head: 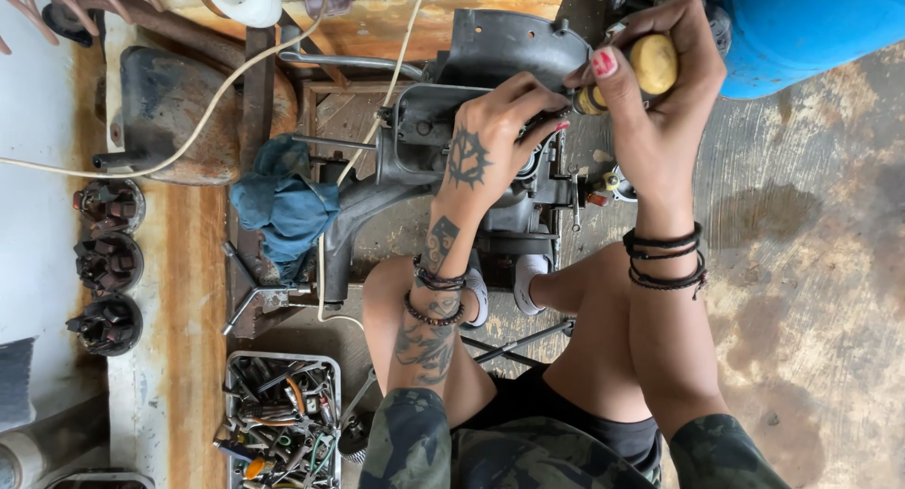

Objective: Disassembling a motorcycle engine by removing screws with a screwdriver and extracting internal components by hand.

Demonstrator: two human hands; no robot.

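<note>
My right hand point(660, 93) grips a screwdriver by its yellow handle point(650, 63), its tip pointing left into a grey metal engine housing point(452, 122) that sits on the floor between my knees. My left hand point(490, 136), tattooed on the back, rests on top of the housing with its fingers pinched at the screwdriver's tip; what it holds there is hidden. Dark bracelets circle both wrists.
A crumpled blue rag point(283, 206) lies left of the housing. A white cable point(217, 93) runs across a rusty metal part point(174, 112). A white tray of mixed tools point(283, 423) is at the lower left. Three dark round parts point(108, 263) line the left edge. A blue barrel point(811, 27) stands top right.
</note>
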